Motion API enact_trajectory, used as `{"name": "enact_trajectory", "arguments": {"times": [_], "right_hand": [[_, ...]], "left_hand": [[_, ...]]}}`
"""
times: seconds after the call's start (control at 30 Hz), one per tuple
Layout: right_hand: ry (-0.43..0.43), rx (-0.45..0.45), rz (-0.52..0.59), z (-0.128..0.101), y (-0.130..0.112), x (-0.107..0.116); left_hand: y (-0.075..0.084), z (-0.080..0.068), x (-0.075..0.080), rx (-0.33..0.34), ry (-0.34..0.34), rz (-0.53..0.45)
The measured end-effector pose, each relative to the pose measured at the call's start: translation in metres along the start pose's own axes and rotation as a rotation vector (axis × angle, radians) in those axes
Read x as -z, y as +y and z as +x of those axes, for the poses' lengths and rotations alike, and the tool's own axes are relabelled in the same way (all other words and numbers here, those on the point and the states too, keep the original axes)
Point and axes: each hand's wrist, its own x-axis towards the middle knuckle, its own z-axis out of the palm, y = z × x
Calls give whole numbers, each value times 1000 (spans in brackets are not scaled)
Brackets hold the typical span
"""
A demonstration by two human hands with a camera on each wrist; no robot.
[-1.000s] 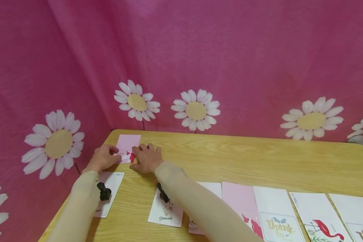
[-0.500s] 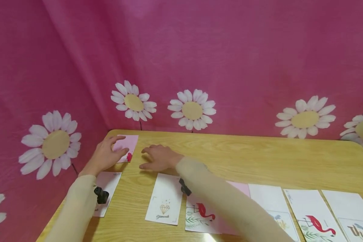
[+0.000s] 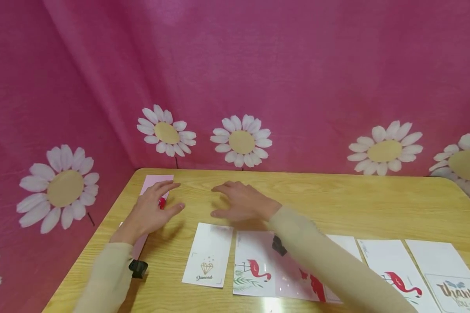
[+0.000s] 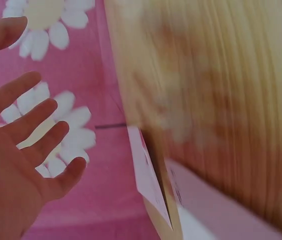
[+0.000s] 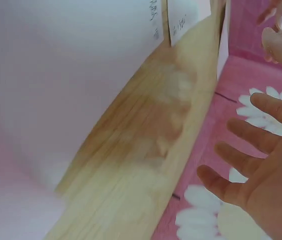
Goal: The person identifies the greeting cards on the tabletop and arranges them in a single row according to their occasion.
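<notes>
Hands hover over the far left part of the counter (image 3: 337,200), both with fingers spread and holding nothing. The left hand (image 3: 152,211) floats palm-down just above a pink card (image 3: 153,181) that lies flat near the far left corner; only the card's far end and a bit of red print by the fingers show, the rest being hidden under the hand, so I cannot tell whether the palm touches it. In the left wrist view the same hand (image 4: 16,145) shows straight, parted fingers with only air and the pink daisy cloth (image 3: 235,65) behind them, which fits a hand that grips nothing. The right hand (image 3: 244,202) hangs over bare wood a little to the right of the card, fingers loosely extended and pointing left; the right wrist view (image 5: 266,165) likewise shows an empty, spread palm.

Along the near edge of the counter a row of cards lies face up, side by side and partly overlapping: a white diamond card (image 3: 208,254) at the left end, then a flamingo card (image 3: 254,263), a pink card with red print partly hidden under the right sleeve (image 3: 333,269), another flamingo card (image 3: 391,271) and a thank-you card (image 3: 450,278) at the near right. The pink card sits well apart from this row, probably so that it reads as set aside from the others.
</notes>
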Motion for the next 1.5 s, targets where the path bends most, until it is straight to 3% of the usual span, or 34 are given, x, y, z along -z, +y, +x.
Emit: {"name": "enact_trajectory", "arguments": {"times": [0.4, 0.67, 1.0, 1.5], "right_hand": [[120, -8, 29, -58, 16, 10], [115, -19, 17, -85, 25, 17], [122, -17, -24, -128, 48, 12], [136, -82, -86, -181, 66, 12]], "left_hand": [[37, -4, -15, -77, -41, -53], [58, -10, -32, -67, -71, -97], [92, -10, -49, -58, -213, -59], [131, -7, -71, -212, -332, -52]]}}
